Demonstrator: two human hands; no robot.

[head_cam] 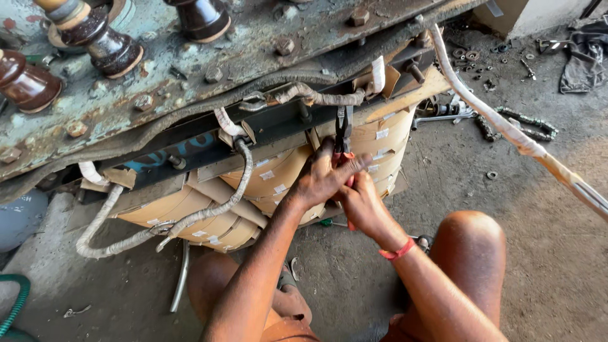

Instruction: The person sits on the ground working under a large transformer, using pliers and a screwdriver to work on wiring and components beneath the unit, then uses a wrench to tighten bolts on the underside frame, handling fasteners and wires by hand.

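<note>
Both my hands are closed around the red grips of a pair of pliers [342, 130], left hand [323, 180] on top, right hand [362, 204] just below it. The plier nose points up at the black steel bar [278, 123] above the paper-wrapped coils [266, 183]. Taped leads [209, 212] hang beside the coils. Brown insulators [104, 41] stand on the rusty lid.

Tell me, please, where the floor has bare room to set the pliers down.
Bare concrete lies right of the right knee, below the lone washer, and between the legs under both hands. Crowded: the upper right, with bolts, a chain and a rag, and around the paper-wrapped coils with their taped leads.
</note>
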